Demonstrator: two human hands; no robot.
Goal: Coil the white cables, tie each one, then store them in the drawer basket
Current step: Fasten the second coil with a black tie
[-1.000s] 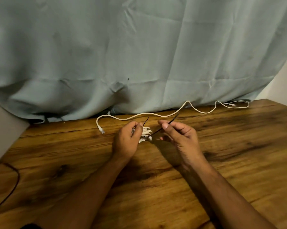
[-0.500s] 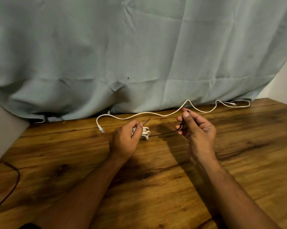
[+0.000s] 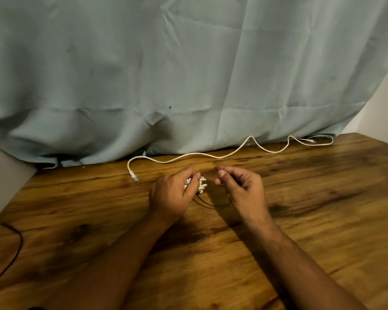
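Left fingers (image 3: 190,189) grasp coiled cable (image 3: 202,185); right fingers (image 3: 221,174) curled, grasp unclear; second cable (image 3: 199,154) loose; one tie (image 3: 211,205).

A creased pale blue-green cloth (image 3: 188,63) hangs as a backdrop, its hem bunched along the far edge of a dark-grained wooden worktop (image 3: 322,209). Plain pale wall (image 3: 385,104) shows at right, a pale panel (image 3: 3,175) at left. A thin black cord (image 3: 21,242) loops over the worktop's left side. The light is dim and warm.
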